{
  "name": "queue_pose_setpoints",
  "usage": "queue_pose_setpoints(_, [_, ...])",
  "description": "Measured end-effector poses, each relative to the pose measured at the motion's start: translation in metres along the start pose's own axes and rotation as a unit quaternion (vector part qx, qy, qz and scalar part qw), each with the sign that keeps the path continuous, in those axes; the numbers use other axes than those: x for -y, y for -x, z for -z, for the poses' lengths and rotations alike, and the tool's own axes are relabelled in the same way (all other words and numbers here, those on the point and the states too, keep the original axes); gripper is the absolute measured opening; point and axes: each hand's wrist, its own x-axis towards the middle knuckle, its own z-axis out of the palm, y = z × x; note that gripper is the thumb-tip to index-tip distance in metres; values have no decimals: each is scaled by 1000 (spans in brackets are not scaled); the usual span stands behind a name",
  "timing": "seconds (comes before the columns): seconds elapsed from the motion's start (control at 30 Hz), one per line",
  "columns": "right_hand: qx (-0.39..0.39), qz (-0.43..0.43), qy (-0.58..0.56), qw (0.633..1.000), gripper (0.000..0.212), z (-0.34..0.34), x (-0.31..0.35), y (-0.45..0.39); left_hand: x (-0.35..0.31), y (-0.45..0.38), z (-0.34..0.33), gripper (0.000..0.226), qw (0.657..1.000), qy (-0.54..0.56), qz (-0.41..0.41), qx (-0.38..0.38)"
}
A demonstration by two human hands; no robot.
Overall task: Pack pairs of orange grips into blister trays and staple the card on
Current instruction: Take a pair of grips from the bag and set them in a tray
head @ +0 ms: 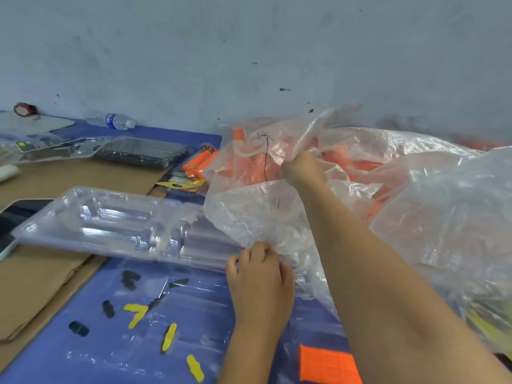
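A big clear plastic bag full of orange grips lies at the centre and right. My right hand reaches in at its mouth and grips the plastic at the far rim. My left hand pinches the bag's near edge. A stack of clear blister trays lies just left of the bag, touching it. Behind it rests a packed pair of orange grips on a yellow card. One orange grip shows at the bottom edge.
Yellow and black punched card scraps litter the blue mat. Brown cardboard covers the left. A black tray stack, a water bottle and a tape roll sit by the wall. A second bag bulges at right.
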Motion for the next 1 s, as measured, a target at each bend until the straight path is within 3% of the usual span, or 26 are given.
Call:
queue_pose_setpoints(0.07, [-28,26,-39,999,20,1,-2,1,1,0,0,24,1000,3,2,3])
queue_pose_setpoints(0.13, [-79,35,-186,979,20,13,-3,1,2,0,0,20,1000,10,2,6])
queue_pose_setpoints(0.27, [-176,71,-499,846,42,69,9,18,1,0,4,9,999,39,-8,9])
queue_pose_setpoints(0.37, [-284,194,-554,758,45,103,24,42,1,0,3,7,999,37,-25,-10])
queue_pose_setpoints(0.4, [-319,233,-527,753,44,110,25,50,2,0,2,7,999,33,-30,-12])
queue_pose_setpoints(0.47, [-336,244,-432,800,39,114,20,54,3,-1,1,8,999,26,-32,-10])
queue_pose_setpoints(0.53, [-250,211,-292,899,27,110,11,57,4,1,1,12,999,21,-24,3])
queue_pose_setpoints(0.6, [-139,148,-215,955,15,105,-6,59,4,2,4,12,999,36,-21,3])
queue_pose_setpoints(0.63, [-136,143,-203,959,31,103,-14,65,3,2,6,13,998,53,-18,-4])
queue_pose_setpoints(0.67, [-183,167,-192,949,40,102,-20,76,2,1,8,17,997,76,-14,-16])
queue_pose_setpoints(0.73, [-333,307,-158,878,38,99,-30,107,-1,-1,12,33,988,139,-13,-64])
queue_pose_setpoints(0.77, [-352,394,-161,833,34,97,-36,124,-3,-2,14,41,981,172,-12,-88])
queue_pose_setpoints(0.83, [-266,547,-135,782,22,92,-54,153,-5,-1,17,57,967,236,8,-98])
queue_pose_setpoints(0.9, [-149,557,-35,816,23,88,-68,169,-5,0,17,65,950,292,38,-100])
queue_pose_setpoints(0.97, [-86,454,144,875,31,84,-75,170,-5,0,16,69,942,316,55,-100])
queue_pose_setpoints(1.0, [-86,408,199,887,32,83,-80,163,-4,0,17,71,944,312,55,-94])
